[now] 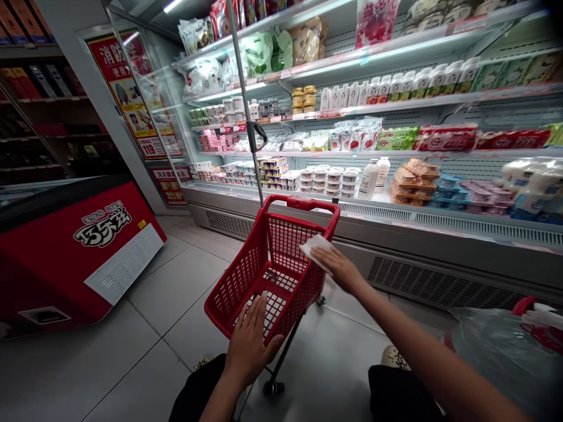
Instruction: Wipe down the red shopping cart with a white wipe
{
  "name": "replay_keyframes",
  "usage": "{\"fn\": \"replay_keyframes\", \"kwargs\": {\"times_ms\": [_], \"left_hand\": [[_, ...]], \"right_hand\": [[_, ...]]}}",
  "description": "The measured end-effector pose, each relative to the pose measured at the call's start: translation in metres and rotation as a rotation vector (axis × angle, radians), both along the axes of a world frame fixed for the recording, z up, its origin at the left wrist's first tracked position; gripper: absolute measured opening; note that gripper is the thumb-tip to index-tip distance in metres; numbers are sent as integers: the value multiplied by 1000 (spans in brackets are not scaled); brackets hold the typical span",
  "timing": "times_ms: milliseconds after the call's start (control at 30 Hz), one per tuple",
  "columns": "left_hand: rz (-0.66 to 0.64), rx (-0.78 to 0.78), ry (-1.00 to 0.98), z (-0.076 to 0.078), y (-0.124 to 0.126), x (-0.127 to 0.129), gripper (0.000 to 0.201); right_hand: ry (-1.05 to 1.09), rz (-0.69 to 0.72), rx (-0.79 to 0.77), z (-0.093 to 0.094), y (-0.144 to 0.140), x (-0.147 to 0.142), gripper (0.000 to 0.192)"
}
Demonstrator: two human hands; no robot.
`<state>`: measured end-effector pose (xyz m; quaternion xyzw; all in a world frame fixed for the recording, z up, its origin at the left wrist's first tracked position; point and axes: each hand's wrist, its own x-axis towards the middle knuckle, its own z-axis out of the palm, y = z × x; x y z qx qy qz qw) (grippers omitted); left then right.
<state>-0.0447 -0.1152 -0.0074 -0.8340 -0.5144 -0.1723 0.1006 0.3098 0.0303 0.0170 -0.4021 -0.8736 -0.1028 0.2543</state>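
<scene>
A red plastic shopping cart with a latticed basket stands in front of me, and its basket holds nothing I can make out. My right hand presses a white cloth or tissue against the rim on the cart's right side, below the handle. At the near end of the basket is my left hand, fingers stretched out and held together, thumb apart, with nothing in it. Whether its palm touches the near rim is hidden.
Behind the cart runs a refrigerated display case stocked with dairy goods, its glass door edge upright beside the cart. A red chest freezer stands left. At lower right is a clear plastic bag with red handles. Grey tiles cover the floor.
</scene>
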Motion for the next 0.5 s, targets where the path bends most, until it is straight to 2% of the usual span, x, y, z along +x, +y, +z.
{"fn": "replay_keyframes", "kwargs": {"times_ms": [100,167,267,400,467,500], "left_hand": [[-5,-12,3,3,1,1,94],[-1,-14,3,3,2,2,94],[9,-11,4,2,4,4,92],[-7,2,17,2,5,4,92],[-23,8,26,2,3,3,93],[-28,9,30,2,2,2,93]], "right_hand": [[12,-85,1,9,33,18,85],[60,-112,-12,6,34,10,82],[123,-41,-45,-10,0,-30,80],[73,216,-121,-31,-68,-89,87],[28,290,-144,-31,-82,-97,83],[6,309,-139,-29,-81,-93,81]]}}
